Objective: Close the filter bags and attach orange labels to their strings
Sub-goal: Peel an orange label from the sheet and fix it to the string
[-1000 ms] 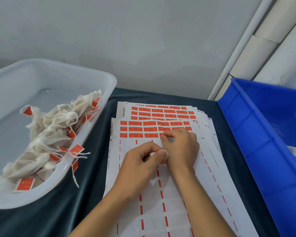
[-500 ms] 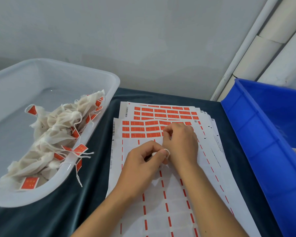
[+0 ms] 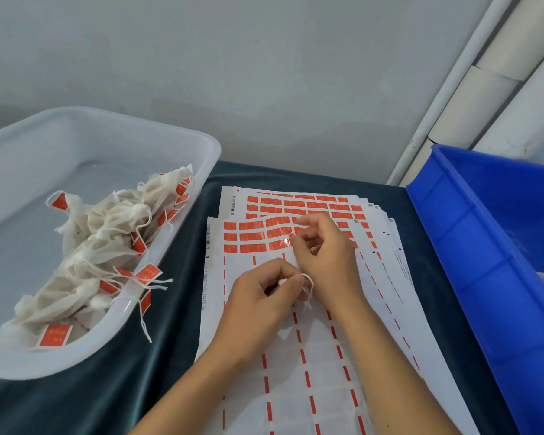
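With the left hand (image 3: pixel 266 296) pinching the thin, limp string (image 3: pixel 308 282) over the label sheet (image 3: pixel 311 372) on the counter (image 3: pixel 176 324), the right hand (image 3: pixel 324 249) pinches an orange label (image 3: pixel 285 243), a light, flimsy sticker probably best lifted by its corner.

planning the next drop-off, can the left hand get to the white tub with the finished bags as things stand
Probably yes. The white tub sits just to the left of the left hand, with only bare dark cloth between them. But that hand is gripping a white string, so it would carry that along.
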`<control>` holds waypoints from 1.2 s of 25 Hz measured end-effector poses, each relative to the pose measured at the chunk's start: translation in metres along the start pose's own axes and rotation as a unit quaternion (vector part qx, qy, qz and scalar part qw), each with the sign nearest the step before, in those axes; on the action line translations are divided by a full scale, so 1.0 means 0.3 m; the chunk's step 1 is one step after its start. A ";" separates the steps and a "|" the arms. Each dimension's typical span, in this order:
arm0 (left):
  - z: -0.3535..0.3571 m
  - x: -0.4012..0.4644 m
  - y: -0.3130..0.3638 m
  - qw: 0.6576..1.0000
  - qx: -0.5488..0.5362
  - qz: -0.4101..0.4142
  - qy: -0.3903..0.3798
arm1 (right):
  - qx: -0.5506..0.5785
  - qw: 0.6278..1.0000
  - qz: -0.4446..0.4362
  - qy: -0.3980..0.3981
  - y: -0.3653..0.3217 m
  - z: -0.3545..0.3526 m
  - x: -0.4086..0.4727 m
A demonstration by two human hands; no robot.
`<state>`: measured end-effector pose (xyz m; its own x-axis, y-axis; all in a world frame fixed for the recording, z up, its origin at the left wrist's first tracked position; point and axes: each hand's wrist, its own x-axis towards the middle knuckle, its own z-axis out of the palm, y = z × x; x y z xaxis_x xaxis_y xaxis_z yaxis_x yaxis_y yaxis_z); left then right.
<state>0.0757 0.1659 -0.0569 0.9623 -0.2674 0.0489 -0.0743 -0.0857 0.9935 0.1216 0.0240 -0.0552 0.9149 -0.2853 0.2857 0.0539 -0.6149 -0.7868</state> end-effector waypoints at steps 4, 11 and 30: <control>-0.004 0.000 0.000 1.000 -0.002 -0.011 0.000 | 0.139 0.990 0.020 0.017 0.013 -0.001 -0.009; -0.001 0.001 -0.001 0.999 0.008 -0.032 0.014 | 0.341 0.923 0.143 0.105 0.012 -0.094 0.006; -0.007 -0.014 0.041 0.998 -0.063 0.016 0.018 | 0.354 0.925 0.046 -0.129 0.022 -0.127 -0.160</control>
<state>0.0712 0.1681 -0.0446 0.9689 -0.2334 0.0824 -0.0739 0.0450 0.9963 0.0629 0.0057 -0.0532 0.9888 -0.0715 0.1308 0.1355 0.0648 -0.9887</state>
